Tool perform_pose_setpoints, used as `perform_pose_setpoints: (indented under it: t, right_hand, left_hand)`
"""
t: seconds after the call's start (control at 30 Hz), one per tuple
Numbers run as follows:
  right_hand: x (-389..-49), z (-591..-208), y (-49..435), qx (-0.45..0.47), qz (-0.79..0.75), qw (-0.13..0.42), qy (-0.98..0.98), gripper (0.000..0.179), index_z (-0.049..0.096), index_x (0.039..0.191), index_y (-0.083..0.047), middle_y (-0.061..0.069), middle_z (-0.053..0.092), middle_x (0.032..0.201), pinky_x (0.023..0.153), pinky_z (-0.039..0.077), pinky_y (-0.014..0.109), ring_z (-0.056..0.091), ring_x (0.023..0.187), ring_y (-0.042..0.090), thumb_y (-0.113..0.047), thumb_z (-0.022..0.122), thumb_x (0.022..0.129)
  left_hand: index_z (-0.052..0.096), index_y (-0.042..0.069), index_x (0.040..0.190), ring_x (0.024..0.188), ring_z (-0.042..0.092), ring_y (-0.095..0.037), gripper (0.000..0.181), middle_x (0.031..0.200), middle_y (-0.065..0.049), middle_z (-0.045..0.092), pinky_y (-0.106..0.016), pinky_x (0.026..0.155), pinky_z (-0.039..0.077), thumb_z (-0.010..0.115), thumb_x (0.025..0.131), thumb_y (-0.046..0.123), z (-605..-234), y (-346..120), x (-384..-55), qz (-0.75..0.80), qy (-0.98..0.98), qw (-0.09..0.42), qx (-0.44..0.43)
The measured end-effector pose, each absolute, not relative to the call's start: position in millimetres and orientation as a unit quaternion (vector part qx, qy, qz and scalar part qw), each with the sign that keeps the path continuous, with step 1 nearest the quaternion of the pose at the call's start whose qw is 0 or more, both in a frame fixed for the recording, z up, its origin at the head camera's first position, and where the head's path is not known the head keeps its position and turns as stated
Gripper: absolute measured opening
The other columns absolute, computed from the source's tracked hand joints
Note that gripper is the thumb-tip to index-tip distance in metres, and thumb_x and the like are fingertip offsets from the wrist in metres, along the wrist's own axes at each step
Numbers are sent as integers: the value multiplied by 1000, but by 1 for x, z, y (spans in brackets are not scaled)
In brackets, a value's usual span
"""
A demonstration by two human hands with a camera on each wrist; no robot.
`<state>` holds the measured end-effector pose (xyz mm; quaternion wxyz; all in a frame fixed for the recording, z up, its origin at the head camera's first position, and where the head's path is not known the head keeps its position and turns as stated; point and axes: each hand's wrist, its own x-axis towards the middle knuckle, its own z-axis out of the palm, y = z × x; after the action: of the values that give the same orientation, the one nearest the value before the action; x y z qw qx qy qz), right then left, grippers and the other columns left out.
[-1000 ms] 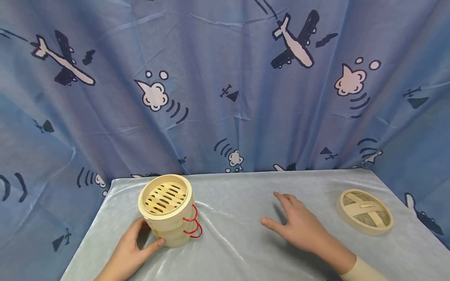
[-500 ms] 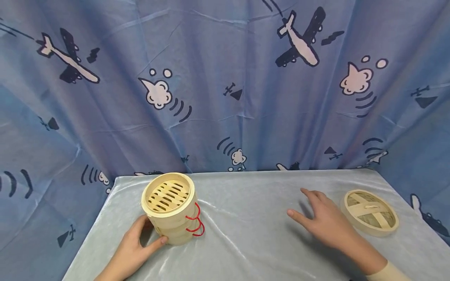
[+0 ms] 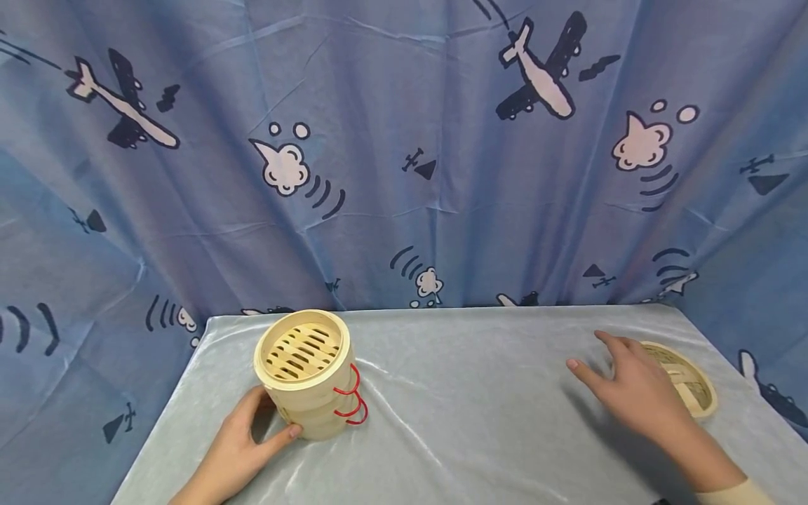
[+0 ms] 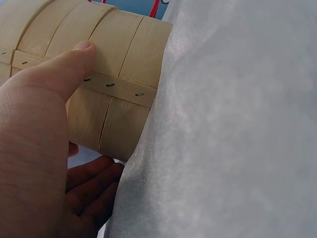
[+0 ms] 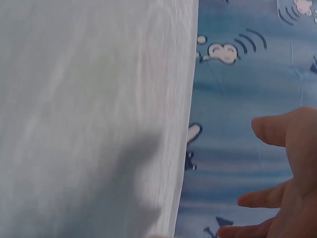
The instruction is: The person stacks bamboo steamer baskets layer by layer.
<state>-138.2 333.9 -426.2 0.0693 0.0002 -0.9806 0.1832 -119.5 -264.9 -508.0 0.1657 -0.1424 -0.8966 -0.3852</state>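
Note:
A stack of bamboo steamer baskets (image 3: pixel 309 410), with a slatted top and red loops on its right side, stands on the left of the table. My left hand (image 3: pixel 236 445) holds its lower left side, thumb on the front; the other fingers go around the far side, partly hidden. In the left wrist view the thumb (image 4: pixel 74 62) lies on the bamboo wall. Over at the right, my right hand (image 3: pixel 637 393) hovers above the cloth with fingers spread and nothing in them. The round bamboo lid (image 3: pixel 697 386) lies just beyond it, partly covered by the hand.
A pale grey velvety cloth (image 3: pixel 454 407) covers the table. Behind it and at both sides hangs a blue curtain (image 3: pixel 379 140) printed with airplanes and clouds. Between the steamer and the right hand stretches a wide span of cloth.
My right hand has moved rightward across the table to the lid, and now covers part of it. The left hand keeps its hold on the steamer. The head view has shifted slightly.

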Motion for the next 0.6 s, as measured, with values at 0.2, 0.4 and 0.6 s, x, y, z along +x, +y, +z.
perform_pose_setpoints:
  t: [0.2, 0.4, 0.6]
  right_hand:
    - [-139, -428, 360, -24, 157, 64, -985, 93, 44, 153, 15, 54, 42, 142, 90, 43, 83, 46, 123, 72, -64, 60, 107]
    - [-133, -437, 382, -38, 149, 91, -984, 85, 48, 149, 13, 54, 43, 139, 92, 38, 85, 44, 122, 71, -59, 64, 106]
    - [-129, -445, 398, -56, 145, 87, -984, 87, 46, 146, 14, 54, 44, 131, 88, 40, 82, 48, 115, 71, -59, 67, 104]
  left_hand:
    - [62, 18, 143, 114, 66, -11, 69, 126, 11, 69, -12, 102, 43, 98, 84, 30, -509, -266, -120, -388, -893, 170, -151]
    - [62, 17, 144, 115, 66, -12, 70, 126, 10, 69, -12, 102, 43, 98, 85, 30, -507, -267, -120, -390, -893, 168, -149]
    - [62, 16, 144, 115, 66, -12, 70, 126, 10, 69, -12, 103, 43, 98, 85, 29, -507, -266, -119, -394, -892, 163, -148]
